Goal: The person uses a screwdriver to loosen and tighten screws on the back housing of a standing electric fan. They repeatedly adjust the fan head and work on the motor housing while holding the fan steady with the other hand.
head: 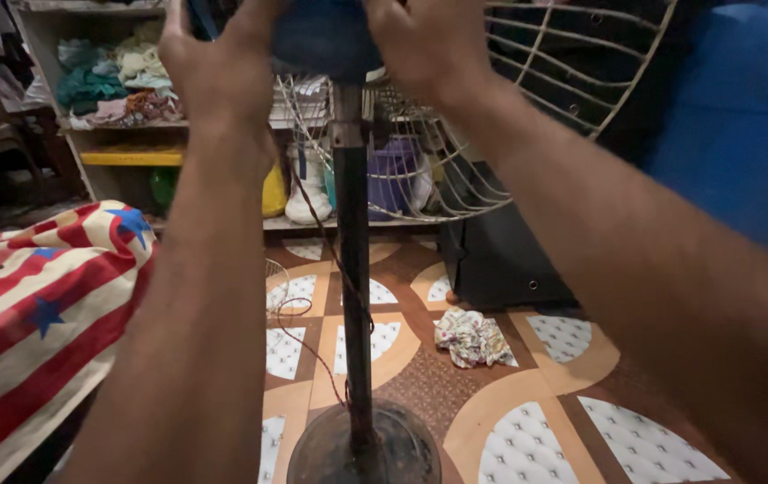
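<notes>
Two bare forearms are seen nearest the camera, raised from the bottom corners toward the top of the view. Between and below them a round dark base (364, 448) is planted on the patterned floor (527, 421), and from it a dark upright pole (353, 296) rises toward the hands, with a thin cord (299, 336) trailing beside it. Left of the left forearm a red-and-white striped cloth with blue stars (34, 305) is spread. Below the right forearm a crumpled floral rag (472, 339) lies on the floor. Higher up, the left hand (218, 67) and the right hand (429, 45) are wrapped with curled fingers around the blue fan housing (325, 40) atop the pole. Behind the right hand a wire fan guard (527, 99) is tilted. Beyond the left hand, shelves of folded cloth (115, 85) are seen.
</notes>
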